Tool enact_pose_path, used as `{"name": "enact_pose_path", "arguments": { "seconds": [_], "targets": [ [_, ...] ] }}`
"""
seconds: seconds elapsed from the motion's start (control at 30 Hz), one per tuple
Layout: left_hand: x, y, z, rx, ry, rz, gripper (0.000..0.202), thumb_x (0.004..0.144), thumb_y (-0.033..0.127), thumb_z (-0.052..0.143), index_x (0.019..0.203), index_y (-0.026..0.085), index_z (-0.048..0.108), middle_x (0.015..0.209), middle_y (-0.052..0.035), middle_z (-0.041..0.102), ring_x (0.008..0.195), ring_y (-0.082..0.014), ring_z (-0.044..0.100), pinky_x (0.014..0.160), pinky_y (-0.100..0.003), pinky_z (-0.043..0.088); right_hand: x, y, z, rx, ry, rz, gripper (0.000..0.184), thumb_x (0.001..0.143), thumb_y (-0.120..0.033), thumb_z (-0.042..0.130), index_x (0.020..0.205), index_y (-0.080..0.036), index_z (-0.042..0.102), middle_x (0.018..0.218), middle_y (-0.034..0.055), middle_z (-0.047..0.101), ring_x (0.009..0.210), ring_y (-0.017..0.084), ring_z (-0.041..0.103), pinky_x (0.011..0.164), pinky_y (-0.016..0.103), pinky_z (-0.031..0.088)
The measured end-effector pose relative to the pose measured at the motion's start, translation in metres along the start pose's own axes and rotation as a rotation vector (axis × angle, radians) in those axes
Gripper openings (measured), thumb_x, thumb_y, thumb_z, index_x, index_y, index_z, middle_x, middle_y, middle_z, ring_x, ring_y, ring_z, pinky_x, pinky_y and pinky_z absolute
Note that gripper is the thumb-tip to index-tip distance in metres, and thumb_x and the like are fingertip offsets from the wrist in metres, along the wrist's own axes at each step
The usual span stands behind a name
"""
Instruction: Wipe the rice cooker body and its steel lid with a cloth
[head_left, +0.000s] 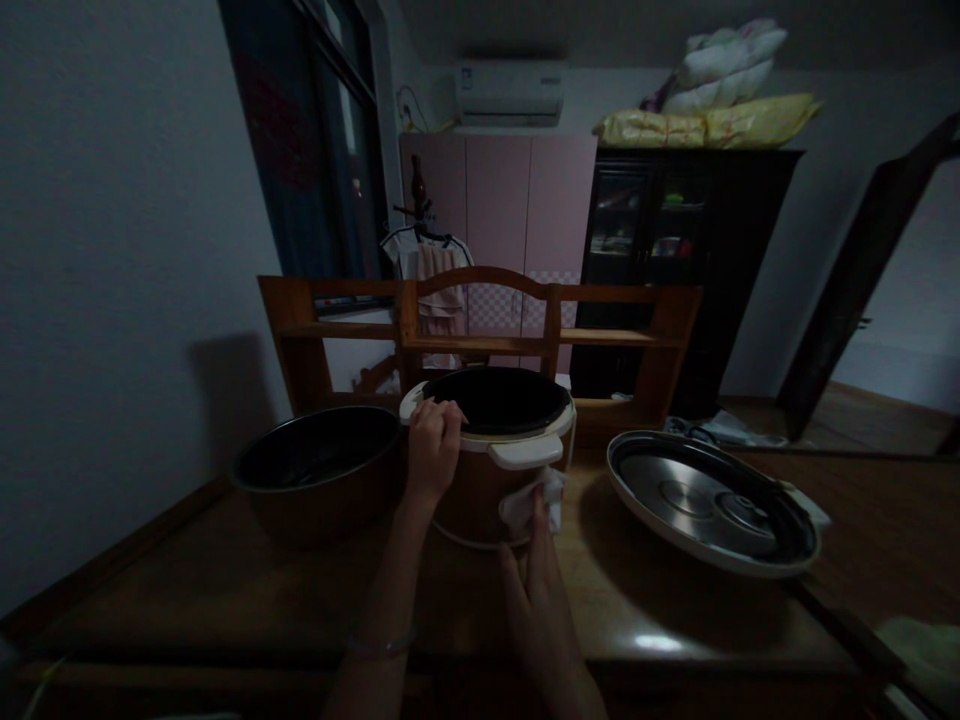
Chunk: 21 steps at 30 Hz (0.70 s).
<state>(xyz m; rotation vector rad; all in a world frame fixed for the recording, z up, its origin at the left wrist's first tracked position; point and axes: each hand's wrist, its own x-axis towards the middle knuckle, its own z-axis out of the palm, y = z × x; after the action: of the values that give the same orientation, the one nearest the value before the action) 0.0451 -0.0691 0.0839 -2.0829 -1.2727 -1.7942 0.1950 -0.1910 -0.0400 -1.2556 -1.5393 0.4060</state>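
A rice cooker body (pixel 469 490) stands upright on the wooden desk, its round opening dark inside. My left hand (pixel 435 445) is closed over the near left part of its pale rim, with the fingers curled at the edge. My right hand (pixel 536 580) holds a white cloth (pixel 517 510) against the cooker's front side, just below the white handle (pixel 526 453). Its fingers lie along the cloth, and the thumb is apart from them. A dark inner pot (pixel 322 500) sits to the left of the cooker. On the right, the cooker lid (pixel 682 490) lies with its metal inside facing up.
A low wooden shelf (pixel 480 345) rises along the back of the desk (pixel 465 610). The wall (pixel 135 300) runs close on the left. Farther back stand a pink wardrobe (pixel 495 200) and a dark cabinet (pixel 690 270). The room is dim.
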Motion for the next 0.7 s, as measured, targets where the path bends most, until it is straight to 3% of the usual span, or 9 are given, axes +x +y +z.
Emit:
{"name": "enact_pose_path", "arguments": {
  "seconds": [0.2,0.4,0.53,0.7],
  "targets": [
    [0.0,0.001,0.0,-0.005,0.005,0.003,0.039,0.102,0.032,0.032,0.072,0.025,0.054,0.079,-0.0034,0.064,0.095,-0.0223,0.059,0.111,-0.042,0.034,0.024,-0.018,-0.01,-0.071,0.055,-0.088,0.072,0.102,-0.043,0.041,0.16,-0.023,0.002,0.167,0.0044,0.004,0.154,0.023,0.003,0.123,0.053,0.015],
    [-0.001,-0.001,0.0,-0.007,0.003,-0.007,0.04,0.103,0.034,0.031,0.073,0.025,0.055,0.079,-0.0033,0.062,0.095,-0.0219,0.059,0.111,-0.041,0.034,0.003,-0.001,0.0,-0.154,0.021,-0.125,0.075,0.101,-0.035,0.042,0.159,-0.022,-0.003,0.167,0.0065,0.003,0.153,0.028,0.002,0.121,0.058,0.021],
    [-0.001,-0.002,0.001,0.0,0.005,-0.007,0.039,0.103,0.034,0.032,0.074,0.024,0.057,0.079,-0.0037,0.063,0.095,-0.0222,0.058,0.11,-0.042,0.035,-0.015,0.018,0.012,-0.172,0.016,-0.05,0.08,0.098,-0.038,0.047,0.16,-0.018,0.0,0.166,0.0115,0.006,0.152,0.032,0.008,0.118,0.061,0.024],
    [-0.001,-0.001,0.0,-0.008,0.004,0.021,0.039,0.103,0.032,0.032,0.073,0.023,0.056,0.078,-0.003,0.061,0.09,-0.021,0.057,0.109,-0.041,0.036,-0.013,0.041,0.012,-0.034,-0.013,0.116,0.079,0.096,-0.041,0.046,0.159,-0.011,0.008,0.166,0.015,0.007,0.152,0.033,0.006,0.121,0.06,0.015]
  ]
}}
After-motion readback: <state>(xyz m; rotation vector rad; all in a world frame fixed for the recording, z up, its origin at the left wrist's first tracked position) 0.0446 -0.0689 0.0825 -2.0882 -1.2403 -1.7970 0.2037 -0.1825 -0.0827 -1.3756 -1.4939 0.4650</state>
